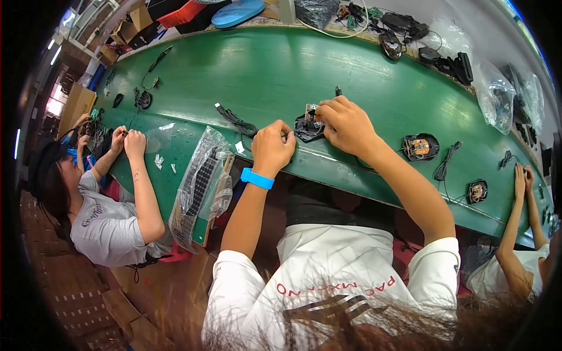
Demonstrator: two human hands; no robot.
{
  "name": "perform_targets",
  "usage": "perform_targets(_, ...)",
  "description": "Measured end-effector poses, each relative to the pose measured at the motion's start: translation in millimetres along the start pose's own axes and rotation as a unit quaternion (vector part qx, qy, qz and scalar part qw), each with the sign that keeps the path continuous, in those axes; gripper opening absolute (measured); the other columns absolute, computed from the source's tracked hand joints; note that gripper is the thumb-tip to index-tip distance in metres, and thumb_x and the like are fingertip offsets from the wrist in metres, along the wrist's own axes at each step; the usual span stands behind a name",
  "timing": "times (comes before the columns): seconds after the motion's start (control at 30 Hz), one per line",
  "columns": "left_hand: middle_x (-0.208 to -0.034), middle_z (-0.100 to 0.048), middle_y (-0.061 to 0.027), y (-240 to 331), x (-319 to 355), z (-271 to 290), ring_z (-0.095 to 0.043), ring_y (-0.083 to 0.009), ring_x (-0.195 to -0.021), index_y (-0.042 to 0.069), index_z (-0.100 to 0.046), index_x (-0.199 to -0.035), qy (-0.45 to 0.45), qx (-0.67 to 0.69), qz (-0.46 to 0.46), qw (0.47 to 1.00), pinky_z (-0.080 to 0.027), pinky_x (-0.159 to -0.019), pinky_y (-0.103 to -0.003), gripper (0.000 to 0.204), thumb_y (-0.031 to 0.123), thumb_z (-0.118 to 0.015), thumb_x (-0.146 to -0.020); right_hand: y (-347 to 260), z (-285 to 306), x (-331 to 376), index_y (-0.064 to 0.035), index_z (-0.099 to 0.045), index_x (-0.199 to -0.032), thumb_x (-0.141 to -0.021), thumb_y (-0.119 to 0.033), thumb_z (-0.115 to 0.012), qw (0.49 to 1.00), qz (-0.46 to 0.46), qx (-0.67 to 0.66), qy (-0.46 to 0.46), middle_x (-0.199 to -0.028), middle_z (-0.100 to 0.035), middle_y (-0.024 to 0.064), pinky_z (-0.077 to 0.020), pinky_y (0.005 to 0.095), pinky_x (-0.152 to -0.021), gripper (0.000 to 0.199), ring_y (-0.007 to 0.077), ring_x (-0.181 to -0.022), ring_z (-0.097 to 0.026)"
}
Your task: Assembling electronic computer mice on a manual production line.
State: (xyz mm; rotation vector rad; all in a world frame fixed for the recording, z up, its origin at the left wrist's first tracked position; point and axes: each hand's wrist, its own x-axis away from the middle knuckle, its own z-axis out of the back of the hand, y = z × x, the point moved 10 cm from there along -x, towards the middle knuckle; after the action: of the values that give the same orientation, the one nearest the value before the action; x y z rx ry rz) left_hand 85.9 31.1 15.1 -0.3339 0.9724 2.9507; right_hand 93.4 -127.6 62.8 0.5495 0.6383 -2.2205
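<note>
While the right grip (345, 124) is bent over the opened mouse: best to work with light fingertip pressure, handling the brown circuit board (311, 110) by its edges and keeping it level, so nothing small bends.
Left grip (273, 146): would serve well steadying the black mouse shell (307, 131) from its near side, so it does not skid on the green bench (252, 70).
Coiled cable (240, 124): lies beyond and left of the left grip; worth keeping clear of the shell's rim.
Mouse shell, place: on the bench near its front edge, between both grips, closer to the right.
Board against right grip: just left of the fingertips, partly covered by them.
Finger state: right fingers bent at the board, pinching or merely pressing, cannot tell; left fingers curled, contents, if any, hidden.
</note>
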Motion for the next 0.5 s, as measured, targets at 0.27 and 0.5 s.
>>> perform_targets(0.27,-0.062,-0.063,-0.0083,1.2,4.2,-0.5,-0.063,-0.0293,-0.06,0.005,-0.067,-0.078,0.036,-0.018,0.011,0.999,-0.049,-0.058,-0.043,0.014,0.019,-0.071,-0.078,4.7,-3.6,0.7,-0.0078,-0.063,-0.095,-0.072,-0.005,-0.067,1.0,-0.01,-0.014,-0.001,-0.1,-0.065,0.0054,-0.0511,0.0378,-0.084,0.024,0.0264,-0.094,-0.057)
perform_targets(0.5,-0.079,-0.066,-0.0102,7.0,5.2,-3.3,-0.064,-0.0302,-0.079,0.004,-0.067,-0.083,0.003,-0.064,-0.017,0.998,-0.051,-0.072,-0.043,0.015,0.017,-0.07,-0.079,8.4,-3.4,3.2,-0.0076,-0.063,-0.098,-0.073,-0.005,-0.067,0.999,-0.027,-0.02,-0.012,-0.1,-0.065,0.0052,-0.0515,0.0385,-0.083,0.025,0.0271,-0.094,-0.058)
